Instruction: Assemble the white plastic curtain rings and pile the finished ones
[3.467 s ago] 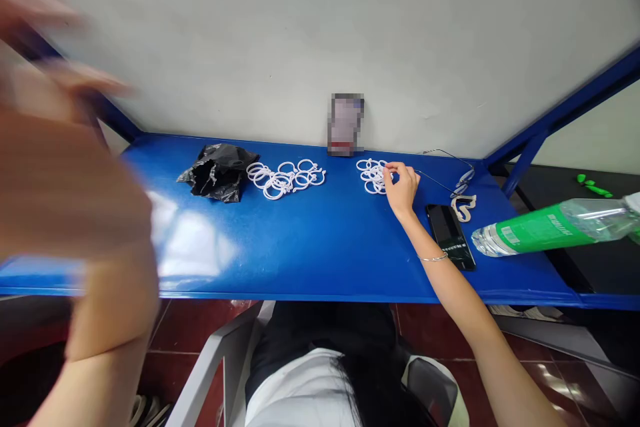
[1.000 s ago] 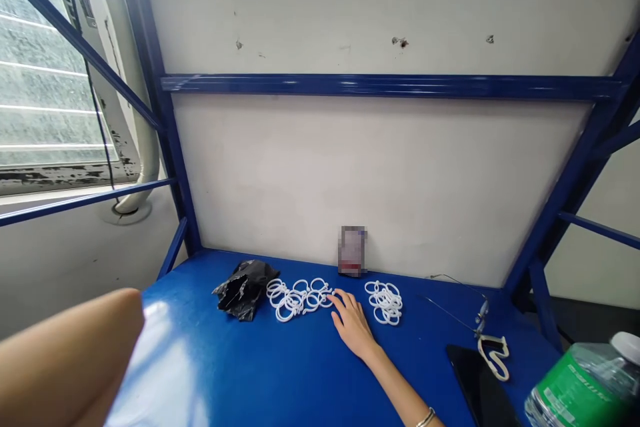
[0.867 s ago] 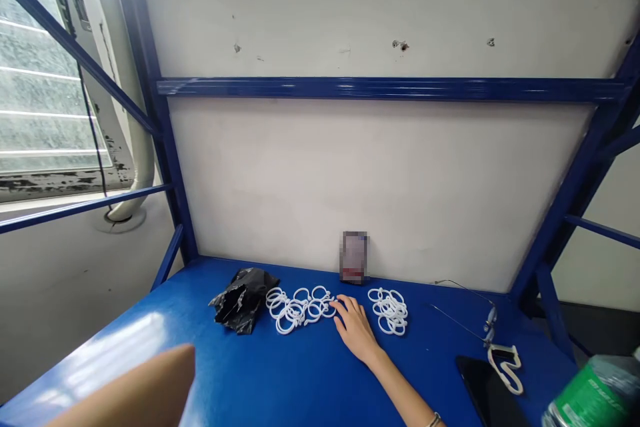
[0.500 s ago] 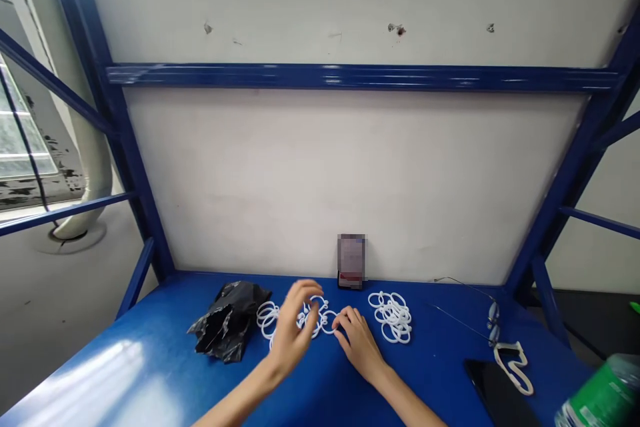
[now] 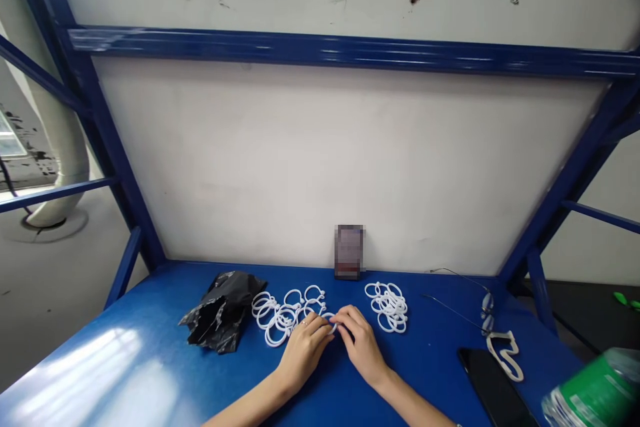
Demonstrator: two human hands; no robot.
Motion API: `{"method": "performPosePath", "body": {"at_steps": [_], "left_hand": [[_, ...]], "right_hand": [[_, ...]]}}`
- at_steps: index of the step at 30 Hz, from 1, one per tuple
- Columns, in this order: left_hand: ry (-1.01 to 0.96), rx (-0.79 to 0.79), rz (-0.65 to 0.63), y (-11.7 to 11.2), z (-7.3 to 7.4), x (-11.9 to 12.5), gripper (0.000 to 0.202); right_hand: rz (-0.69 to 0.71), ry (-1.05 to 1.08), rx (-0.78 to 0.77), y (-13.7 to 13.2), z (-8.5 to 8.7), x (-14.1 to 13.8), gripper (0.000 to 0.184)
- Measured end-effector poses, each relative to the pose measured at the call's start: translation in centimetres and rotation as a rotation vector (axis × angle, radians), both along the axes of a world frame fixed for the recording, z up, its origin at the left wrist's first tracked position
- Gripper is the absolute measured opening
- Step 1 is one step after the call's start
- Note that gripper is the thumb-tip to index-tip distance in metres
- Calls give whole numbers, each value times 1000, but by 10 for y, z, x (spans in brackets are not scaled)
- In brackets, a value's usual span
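My left hand [image 5: 303,349] and my right hand [image 5: 363,349] meet at the middle of the blue table. Between their fingertips is a white plastic ring [image 5: 327,315], pinched from both sides and partly covered by the fingers. Just beyond and to the left of my left hand lies a loose spread of white rings [image 5: 287,315], each with a small knob on it. Another heap of similar rings [image 5: 391,307] rests to the right of my right hand, apart from it.
A crumpled black plastic bag [image 5: 223,310] lies at the left. A phone-like device [image 5: 349,252], its screen blurred, leans on the white wall. Glasses [image 5: 487,312], a white looped piece [image 5: 506,359], a black phone [image 5: 493,383] and a green-labelled container [image 5: 597,390] are at the right.
My left hand has come down from above the left rings and closed on the ring beside my right hand. The view has tilted and shifted slightly.
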State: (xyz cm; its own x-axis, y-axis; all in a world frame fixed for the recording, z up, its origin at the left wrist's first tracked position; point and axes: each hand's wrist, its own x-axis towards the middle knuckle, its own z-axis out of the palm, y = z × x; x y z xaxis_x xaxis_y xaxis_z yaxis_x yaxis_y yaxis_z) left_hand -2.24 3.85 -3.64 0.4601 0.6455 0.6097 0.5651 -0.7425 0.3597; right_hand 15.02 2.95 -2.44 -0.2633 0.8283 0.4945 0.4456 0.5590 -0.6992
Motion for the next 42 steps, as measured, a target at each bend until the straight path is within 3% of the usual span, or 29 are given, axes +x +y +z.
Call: {"method": "performPosePath", "body": {"at_steps": [5,10,14,19,29,37,42], "left_hand": [[-309,-350,-155,-2,7,0,22],[-574,-824,-316,-4,14,5,32],[-623,-936,-371,-2,16,11,38],[-684,-1070,-331,8,23,20,48],[-648,-1020,-375,5,15,19,45],[-683,-925,-221,-2,9,19,43],[-762,-871,-141,-3,12,15,41]], "right_hand": [[-35,254,-153,1,-3,6,27],[100,430,-378,6,-10,8,37],[95,451,-382,8,-12,8,36],[83,505,-322,9,-13,10,33],[-29,397,-290,3,-13,12,37],[-54,376,-258,-6,-7,10,34],[13,407,-348,-8,-7,9,37]]}}
